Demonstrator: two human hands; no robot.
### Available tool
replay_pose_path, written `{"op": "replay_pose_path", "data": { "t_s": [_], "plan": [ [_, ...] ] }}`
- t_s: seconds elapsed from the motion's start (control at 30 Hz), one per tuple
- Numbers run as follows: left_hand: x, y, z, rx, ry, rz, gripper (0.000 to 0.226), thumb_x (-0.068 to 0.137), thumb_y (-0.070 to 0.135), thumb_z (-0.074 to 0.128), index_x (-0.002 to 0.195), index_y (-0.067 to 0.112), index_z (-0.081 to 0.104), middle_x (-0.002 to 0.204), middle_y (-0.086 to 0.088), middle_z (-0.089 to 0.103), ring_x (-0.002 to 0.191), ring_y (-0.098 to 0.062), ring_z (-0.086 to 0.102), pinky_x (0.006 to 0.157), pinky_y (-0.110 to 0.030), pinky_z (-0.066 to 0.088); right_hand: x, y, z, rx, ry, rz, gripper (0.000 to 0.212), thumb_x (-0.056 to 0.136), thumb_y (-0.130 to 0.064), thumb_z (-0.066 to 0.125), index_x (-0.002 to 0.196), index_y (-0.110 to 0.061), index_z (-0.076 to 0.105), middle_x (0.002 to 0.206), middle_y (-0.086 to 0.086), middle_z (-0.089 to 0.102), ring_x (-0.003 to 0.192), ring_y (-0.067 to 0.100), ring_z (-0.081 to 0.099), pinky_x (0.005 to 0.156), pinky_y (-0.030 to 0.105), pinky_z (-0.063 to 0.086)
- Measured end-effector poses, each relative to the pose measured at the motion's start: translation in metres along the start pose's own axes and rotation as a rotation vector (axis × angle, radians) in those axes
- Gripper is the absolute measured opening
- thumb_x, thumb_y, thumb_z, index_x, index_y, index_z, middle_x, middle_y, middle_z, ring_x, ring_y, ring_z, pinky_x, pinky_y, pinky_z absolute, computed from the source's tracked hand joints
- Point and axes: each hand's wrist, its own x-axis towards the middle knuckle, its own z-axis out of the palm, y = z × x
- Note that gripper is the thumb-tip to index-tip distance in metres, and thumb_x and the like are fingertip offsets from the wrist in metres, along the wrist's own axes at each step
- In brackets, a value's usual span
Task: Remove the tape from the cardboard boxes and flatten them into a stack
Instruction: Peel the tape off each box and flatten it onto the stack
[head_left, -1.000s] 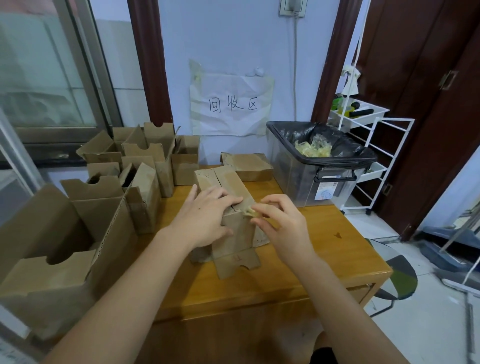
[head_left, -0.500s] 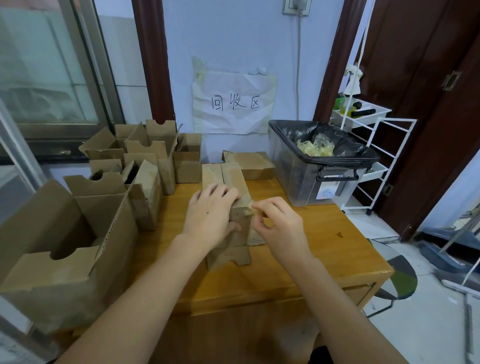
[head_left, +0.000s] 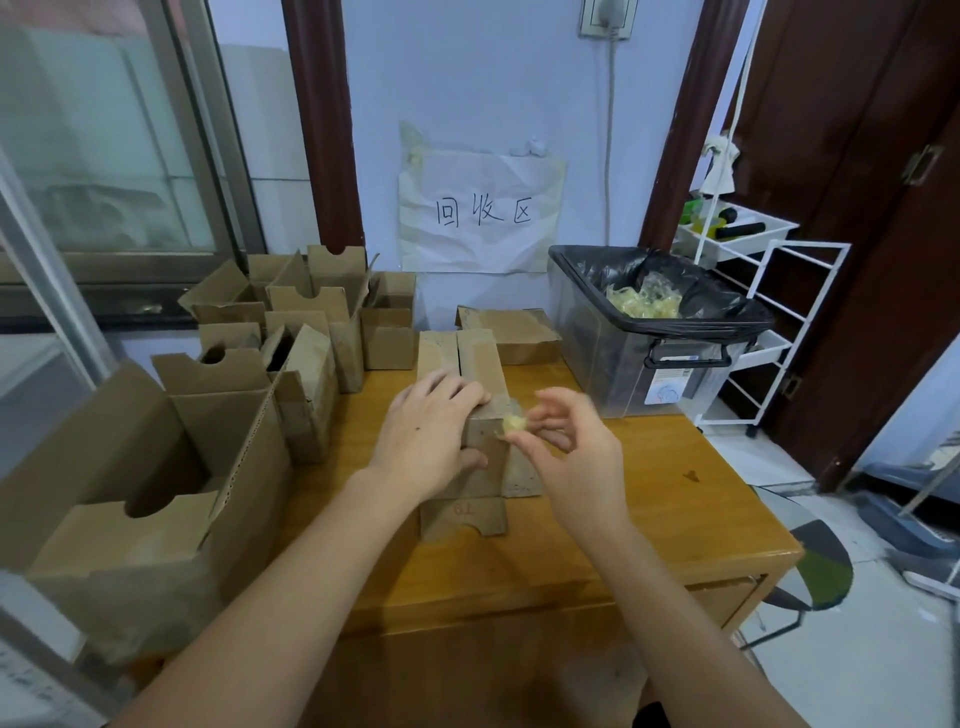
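Your left hand (head_left: 427, 439) lay over the cardboard box (head_left: 480, 415) standing at the middle of the wooden desk (head_left: 623, 525), its fingers curled across the top and the thumb pressed against the near face, so the box was gripped from above. Your right hand (head_left: 571, 452) was just right of that box, thumb and forefinger pinching a small crumpled wad of yellowish tape (head_left: 513, 423) close to the box's upper right corner; the other fingers (head_left: 558, 402) were spread loosely above it. Whether the wad was free of the cardboard cannot be told. The box's lower flap (head_left: 462, 517) lay flat on the desk toward you.

Behind the box, a flattened stack (head_left: 511, 335) rested near the wall. Left of the box stood a cluster of opened boxes (head_left: 311, 332), and a larger opened carton (head_left: 150, 499) sat nearest you on that side. Right of the box, a clear bin (head_left: 649, 343) lined with a black bag held more peeled tape (head_left: 644, 301).
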Motion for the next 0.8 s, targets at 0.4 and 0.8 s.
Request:
{"op": "replay_pose_path", "data": {
  "t_s": [0.4, 0.8],
  "plan": [
    [0.000, -0.005, 0.001, -0.015, -0.007, 0.009, 0.068, 0.082, 0.053, 0.081, 0.140, 0.033, 0.052, 0.145, 0.011, 0.050, 0.144, -0.015, 0.034, 0.118, -0.042, 0.032, -0.001, 0.009, 0.005, 0.077, -0.114, 0.179, 0.015, 0.088, -0.020, 0.078, 0.089, -0.011, 0.067, 0.106, -0.009, 0.075, 0.097, 0.003, 0.071, 0.085, 0.034, 0.062],
    [-0.002, -0.005, -0.001, 0.057, -0.027, 0.024, 0.068, 0.081, 0.060, 0.078, 0.139, 0.037, 0.050, 0.147, 0.014, 0.050, 0.149, -0.013, 0.031, 0.128, -0.047, 0.011, 0.014, 0.018, -0.024, 0.080, -0.085, 0.047, 0.013, 0.085, -0.015, 0.082, 0.090, -0.016, 0.070, 0.103, -0.010, 0.069, 0.100, 0.012, 0.067, 0.088, 0.031, 0.057]
  ]
}}
